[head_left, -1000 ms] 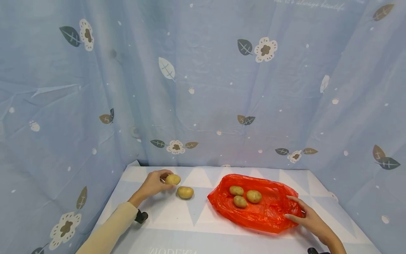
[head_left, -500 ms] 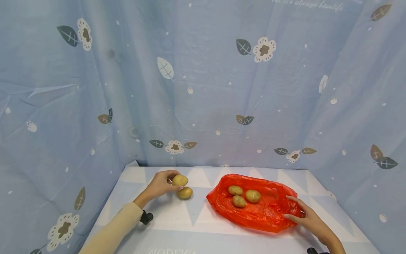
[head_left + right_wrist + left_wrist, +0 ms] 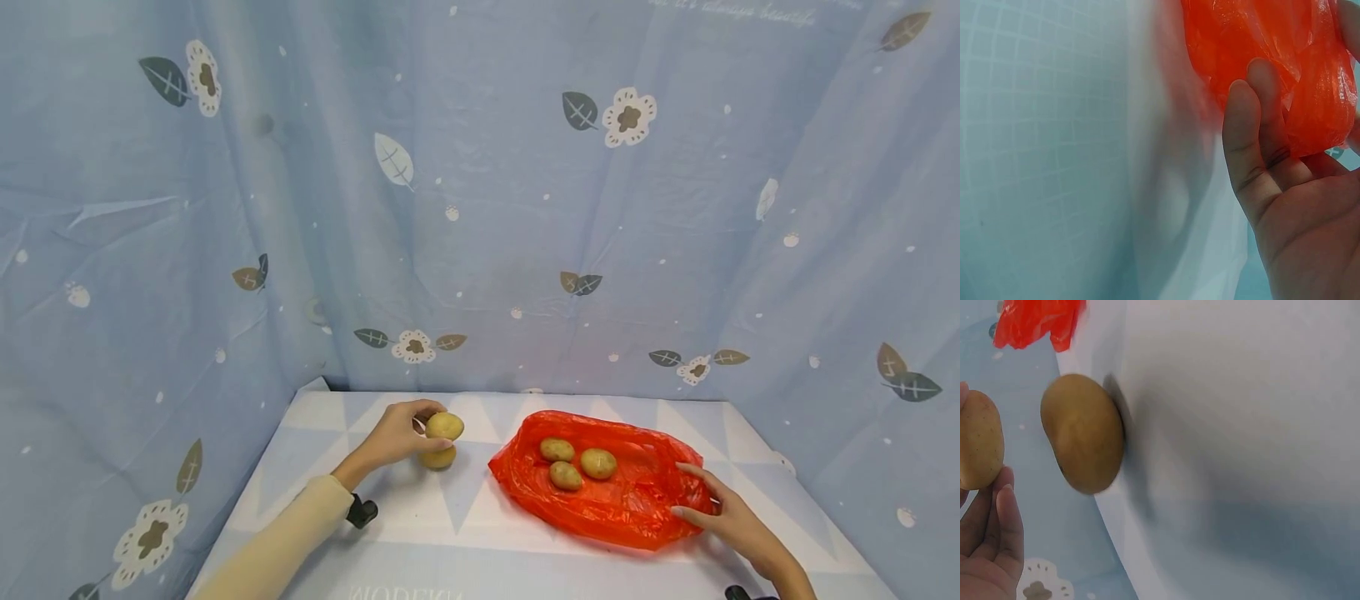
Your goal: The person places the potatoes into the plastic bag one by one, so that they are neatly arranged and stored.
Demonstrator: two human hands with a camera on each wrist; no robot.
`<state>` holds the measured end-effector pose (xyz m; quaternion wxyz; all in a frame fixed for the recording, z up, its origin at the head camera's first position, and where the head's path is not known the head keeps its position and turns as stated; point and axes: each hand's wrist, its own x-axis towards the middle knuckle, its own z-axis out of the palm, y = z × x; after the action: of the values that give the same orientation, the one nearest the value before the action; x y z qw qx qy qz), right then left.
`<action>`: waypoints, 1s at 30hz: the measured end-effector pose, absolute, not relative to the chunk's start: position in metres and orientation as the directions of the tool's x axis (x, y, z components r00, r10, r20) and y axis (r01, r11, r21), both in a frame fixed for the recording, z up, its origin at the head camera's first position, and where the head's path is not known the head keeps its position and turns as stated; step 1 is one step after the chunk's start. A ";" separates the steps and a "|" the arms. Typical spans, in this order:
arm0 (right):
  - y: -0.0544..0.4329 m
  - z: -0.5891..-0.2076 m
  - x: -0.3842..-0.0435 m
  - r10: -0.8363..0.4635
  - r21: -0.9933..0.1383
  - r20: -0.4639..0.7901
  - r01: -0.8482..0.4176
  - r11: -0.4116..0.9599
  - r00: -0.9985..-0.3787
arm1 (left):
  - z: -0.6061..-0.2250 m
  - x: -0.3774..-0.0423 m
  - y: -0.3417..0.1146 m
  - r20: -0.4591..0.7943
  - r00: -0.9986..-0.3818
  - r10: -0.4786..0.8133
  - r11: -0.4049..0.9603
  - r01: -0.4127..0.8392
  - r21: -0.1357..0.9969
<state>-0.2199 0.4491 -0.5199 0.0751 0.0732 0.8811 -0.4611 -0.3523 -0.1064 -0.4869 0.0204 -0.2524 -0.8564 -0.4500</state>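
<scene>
My left hand holds a yellow potato between thumb and fingers, raised over the table. A second potato rests on the table and is partly hidden by the held one in the head view; the left wrist view shows this table potato whole, apart from the held potato. At the right, a red plastic bag lies spread with its mouth open, three potatoes inside toward its left end. My right hand grips the bag's right side, thumb and fingers around the plastic.
The table has a pale cloth with a triangle pattern. Blue curtains with leaves and flowers hang behind it and along both sides. Table surface lies between the potato and the bag.
My left hand has carried its potato rightward, from beside the table potato to over it, now overlapping it in view. The right hand and the bag stay in place.
</scene>
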 end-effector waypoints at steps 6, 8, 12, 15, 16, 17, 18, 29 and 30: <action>0.447 -0.519 -0.219 0.069 -0.806 -0.212 0.214 0.551 -0.975 | -0.486 -0.350 -0.095 0.281 -0.845 0.454 0.426 0.484 0.765; 0.446 -0.519 -0.219 0.065 -0.808 -0.208 0.209 0.551 -0.976 | -0.486 -0.350 -0.091 0.288 -0.836 0.468 0.415 0.495 0.764; 0.446 -0.519 -0.218 0.055 -0.815 -0.202 0.199 0.544 -0.978 | -0.485 -0.347 -0.083 0.290 -0.827 0.481 0.419 0.508 0.753; 0.446 -0.519 -0.219 0.054 -0.815 -0.199 0.196 0.545 -0.978 | -0.484 -0.346 -0.079 0.288 -0.824 0.488 0.425 0.513 0.746; 0.446 -0.519 -0.219 0.055 -0.816 -0.199 0.197 0.544 -0.978 | -0.484 -0.345 -0.077 0.288 -0.822 0.492 0.425 0.515 0.744; 0.446 -0.520 -0.219 0.056 -0.816 -0.199 0.197 0.543 -0.978 | -0.483 -0.345 -0.076 0.285 -0.820 0.496 0.425 0.516 0.744; 0.446 -0.520 -0.219 0.057 -0.816 -0.199 0.198 0.543 -0.978 | -0.483 -0.345 -0.074 0.285 -0.818 0.500 0.428 0.519 0.740; 0.446 -0.521 -0.221 0.040 -0.818 -0.191 0.182 0.546 -0.981 | -0.478 -0.344 -0.056 0.297 -0.791 0.535 0.405 0.549 0.731; 0.446 -0.521 -0.221 0.035 -0.820 -0.189 0.177 0.545 -0.981 | -0.478 -0.344 -0.054 0.301 -0.785 0.542 0.398 0.555 0.730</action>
<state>-0.2211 0.4465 -0.5206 0.0751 0.0605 0.8756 -0.4733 -0.3440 -0.0539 -0.4777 0.0075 -0.3279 -0.8361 -0.4397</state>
